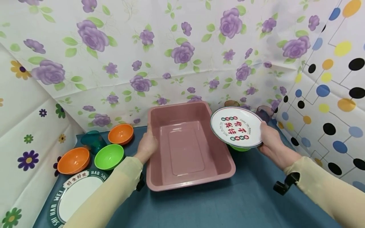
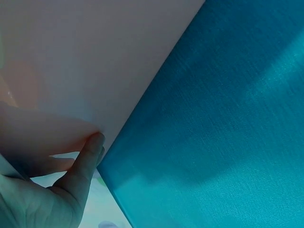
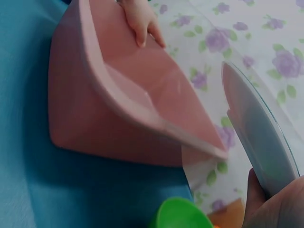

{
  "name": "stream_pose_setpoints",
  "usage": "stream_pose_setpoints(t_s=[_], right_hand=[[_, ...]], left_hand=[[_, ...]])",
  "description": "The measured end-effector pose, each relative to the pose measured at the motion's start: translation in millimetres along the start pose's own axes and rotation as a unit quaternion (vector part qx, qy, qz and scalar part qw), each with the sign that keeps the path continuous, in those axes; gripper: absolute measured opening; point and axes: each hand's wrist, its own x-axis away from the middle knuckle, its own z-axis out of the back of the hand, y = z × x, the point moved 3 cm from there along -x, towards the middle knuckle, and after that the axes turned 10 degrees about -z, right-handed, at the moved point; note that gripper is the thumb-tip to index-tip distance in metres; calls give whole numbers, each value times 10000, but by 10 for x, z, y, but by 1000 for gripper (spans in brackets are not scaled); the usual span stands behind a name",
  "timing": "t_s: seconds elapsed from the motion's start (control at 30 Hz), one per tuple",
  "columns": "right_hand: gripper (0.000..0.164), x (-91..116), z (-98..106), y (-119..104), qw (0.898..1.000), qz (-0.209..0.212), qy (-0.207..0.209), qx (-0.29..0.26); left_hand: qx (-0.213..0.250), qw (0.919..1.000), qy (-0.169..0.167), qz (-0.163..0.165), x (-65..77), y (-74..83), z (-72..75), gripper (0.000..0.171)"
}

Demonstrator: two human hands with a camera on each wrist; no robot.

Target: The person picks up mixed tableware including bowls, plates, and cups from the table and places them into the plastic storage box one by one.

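A pink rectangular basin point(image 1: 186, 148) sits on the blue tabletop, its inside bare. My left hand point(image 1: 147, 146) grips the basin's left rim. In the left wrist view its thumb point(image 2: 85, 164) lies against the basin's outer wall point(image 2: 109, 57), while the right wrist view shows fingers point(image 3: 141, 33) bent over inside. My right hand point(image 1: 272, 142) holds a round white plate point(image 1: 238, 127) by its right edge. Red characters and a thin dark rim mark the plate. It is raised and tilted beside the basin's right rim, seen nearly edge-on from the right wrist.
At left stand two orange bowls point(image 1: 121, 134), a green bowl point(image 1: 109, 157), a teal cup point(image 1: 92, 142) and a green-rimmed plate point(image 1: 81, 196). Behind the held plate are tinted cups point(image 1: 265, 112) and another green bowl point(image 1: 240, 148), partly hidden. Patterned sheets point(image 1: 182, 76) enclose the table.
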Motion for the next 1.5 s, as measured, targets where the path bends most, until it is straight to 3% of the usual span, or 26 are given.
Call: stream_pose_setpoints(t_s=[0.3,0.53,0.7,0.87,1.1,1.2,1.33,1.4,1.5], right_hand=[[55,-94,-537,48,9997,-162,26,156],[55,-154,-899,161,9948,-262,200,961],[55,-190,-1117,241,9905,-104,95,1365],[55,-213,-1284,324,9870,156,-116,1593],[53,-207,-1436,438,9845,104,-271,1730],[52,-193,-1476,457,9831,75,-287,1805],[52,-171,-1514,464,9830,35,-293,1812],[52,-161,-1529,461,9837,21,-305,1775],[53,-144,-1543,448,9841,-41,-332,1742]], left_hand=[[74,9999,22,-98,-7,45,-7,82],[43,9999,-68,70,-31,38,-20,76],[31,9998,-147,108,-39,28,-22,77],[40,9997,-112,220,-40,31,-25,76],[243,9995,-135,166,2,27,-6,75],[594,9977,-227,233,25,29,25,72],[1082,9917,-403,563,51,53,93,69],[1061,9923,-247,596,59,82,150,68],[1183,9917,335,375,65,173,265,68]])
